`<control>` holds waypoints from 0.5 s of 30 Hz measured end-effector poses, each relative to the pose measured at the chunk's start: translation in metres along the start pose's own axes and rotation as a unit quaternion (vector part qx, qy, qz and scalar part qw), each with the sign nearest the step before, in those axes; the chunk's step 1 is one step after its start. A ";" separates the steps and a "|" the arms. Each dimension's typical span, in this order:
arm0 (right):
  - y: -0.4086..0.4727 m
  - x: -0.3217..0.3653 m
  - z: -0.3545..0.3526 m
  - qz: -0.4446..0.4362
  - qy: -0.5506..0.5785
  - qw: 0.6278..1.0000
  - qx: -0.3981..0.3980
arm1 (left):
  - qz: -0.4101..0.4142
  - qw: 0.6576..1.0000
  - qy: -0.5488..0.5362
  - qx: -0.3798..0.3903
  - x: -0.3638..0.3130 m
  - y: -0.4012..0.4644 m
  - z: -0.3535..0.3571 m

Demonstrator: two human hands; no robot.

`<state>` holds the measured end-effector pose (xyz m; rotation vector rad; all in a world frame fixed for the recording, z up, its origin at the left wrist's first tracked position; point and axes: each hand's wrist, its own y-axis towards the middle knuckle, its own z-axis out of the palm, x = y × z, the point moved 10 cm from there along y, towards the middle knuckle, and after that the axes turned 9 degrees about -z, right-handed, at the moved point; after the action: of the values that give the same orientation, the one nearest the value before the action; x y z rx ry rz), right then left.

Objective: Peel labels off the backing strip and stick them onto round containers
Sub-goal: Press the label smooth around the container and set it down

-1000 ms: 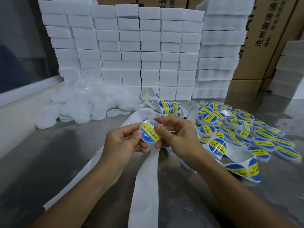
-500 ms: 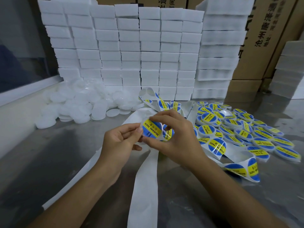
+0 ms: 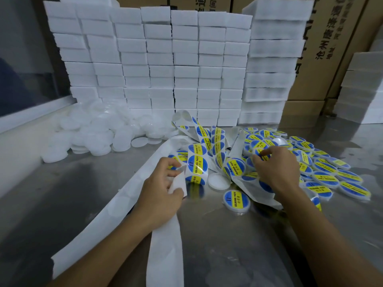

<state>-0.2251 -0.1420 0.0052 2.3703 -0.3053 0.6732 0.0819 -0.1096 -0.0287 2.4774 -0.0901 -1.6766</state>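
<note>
My left hand pinches the white backing strip just below a blue-and-yellow label that sits on it. My right hand reaches over the pile of labelled containers at the right, its fingertips on a labelled container there. One labelled round container lies alone on the metal table, and a plain white container lies between my hands. The label-bearing part of the strip curls behind them.
A heap of unlabelled white containers lies at the back left. A wall of stacked white boxes rises behind, with cardboard cartons at the right. The steel table is bare in front of me.
The labelled container that both hands held is gone from them. My right hand has moved right onto the labelled pile, and my left hand has dropped to the backing strip and taken hold of it.
</note>
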 end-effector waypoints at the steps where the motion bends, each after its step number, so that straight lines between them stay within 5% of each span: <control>1: 0.000 -0.001 0.003 0.000 -0.007 1.000 0.014 | -0.011 1.000 -0.015 0.003 0.001 0.001 -0.001; 7: -0.009 0.051 -0.011 -0.125 0.095 0.987 -0.038 | -0.087 0.987 -0.135 0.009 0.005 0.001 -0.007; 11: -0.044 0.112 0.026 -0.172 0.326 0.910 0.190 | -0.117 0.970 -0.214 0.015 0.009 0.003 -0.009; 13: -0.067 0.131 0.047 -0.182 0.335 0.878 0.290 | -0.127 0.957 -0.259 0.021 0.009 0.003 -0.009; 15: -0.076 0.138 0.056 -0.191 0.324 0.877 0.299 | -0.133 0.944 -0.300 0.037 0.008 0.003 -0.008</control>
<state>-0.0585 -0.1259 0.0033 2.4476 0.7453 1.4502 0.0921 -0.1131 -0.0324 1.9973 0.1247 -2.5332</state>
